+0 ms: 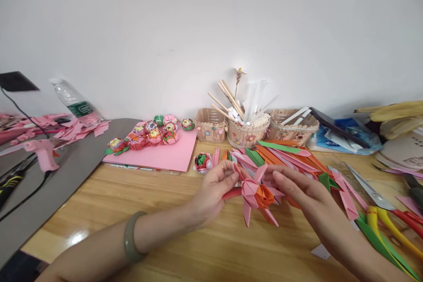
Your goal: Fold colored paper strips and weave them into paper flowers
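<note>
Over the front of the wooden table, a folded paper flower point(250, 191) with pink petals and an orange centre is held between my two hands. My left hand point(213, 189) has its thumb and fingers closed on the pink petals at the flower's left side. At its right side, my right hand point(300, 187) has thumb and fingers bent around a petal, with the fingertips partly hidden behind the paper. Several pointed petals stick outward. Just behind lie folded paper strips point(280, 158) in pink, orange and green, and a small finished paper flower point(202, 162).
Several paper flowers rest on a pink sheet point(158, 156) at back left. Three wooden baskets point(211, 125) line the wall, the middle one holding sticks. A pink glue gun point(42, 154) and a bottle point(76, 101) stand left. Scissors point(373, 194) lie right.
</note>
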Demonstrator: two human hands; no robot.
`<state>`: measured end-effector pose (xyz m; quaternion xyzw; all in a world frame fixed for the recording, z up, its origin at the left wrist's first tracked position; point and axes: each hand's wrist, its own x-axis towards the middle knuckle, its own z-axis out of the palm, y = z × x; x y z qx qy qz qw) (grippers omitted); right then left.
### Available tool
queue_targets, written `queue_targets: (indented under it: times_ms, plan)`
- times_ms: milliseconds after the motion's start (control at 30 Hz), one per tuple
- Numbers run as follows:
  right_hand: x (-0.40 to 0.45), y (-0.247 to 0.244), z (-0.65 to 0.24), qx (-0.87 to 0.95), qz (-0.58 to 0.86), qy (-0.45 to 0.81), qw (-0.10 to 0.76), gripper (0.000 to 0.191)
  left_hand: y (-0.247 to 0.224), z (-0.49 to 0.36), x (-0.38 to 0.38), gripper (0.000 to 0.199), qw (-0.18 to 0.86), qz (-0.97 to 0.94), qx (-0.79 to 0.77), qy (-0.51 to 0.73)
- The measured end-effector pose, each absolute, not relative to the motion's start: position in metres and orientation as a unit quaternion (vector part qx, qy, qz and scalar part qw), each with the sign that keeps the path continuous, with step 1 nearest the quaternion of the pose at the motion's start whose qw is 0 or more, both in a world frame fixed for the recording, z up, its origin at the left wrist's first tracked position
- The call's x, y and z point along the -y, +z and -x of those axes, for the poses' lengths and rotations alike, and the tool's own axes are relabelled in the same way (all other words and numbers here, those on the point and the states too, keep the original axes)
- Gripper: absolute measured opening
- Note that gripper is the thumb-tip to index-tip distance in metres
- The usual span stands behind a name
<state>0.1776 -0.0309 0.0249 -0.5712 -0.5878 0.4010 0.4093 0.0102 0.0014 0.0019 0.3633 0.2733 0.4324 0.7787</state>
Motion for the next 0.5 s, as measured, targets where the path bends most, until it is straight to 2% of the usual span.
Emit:
queue_targets:
  times_ms: [100, 233, 400, 500]
  plan:
    - [0.036, 0.029, -0.174, 0.641, 0.547, 0.377, 0.384, 0.023, 0.005, -0.009, -0.001, 0.024, 0.772, -0.42, -0.248, 0.408]
    - [0.043, 0.026, -0.172, 0.693, 0.534, 0.277, 0.397, 0.017, 0.009, -0.005, -0.001, 0.022, 0.748, -0.478, -0.228, 0.399]
    - [0.047, 0.017, -0.173, 0.745, 0.485, 0.124, 0.44, 0.015, 0.009, -0.004, 0.005, 0.012, 0.593, -0.63, -0.285, 0.412]
    - [0.048, 0.015, -0.174, 0.743, 0.486, 0.05, 0.457, 0.016, 0.008, -0.006, 0.009, 0.008, 0.557, -0.657, -0.281, 0.424]
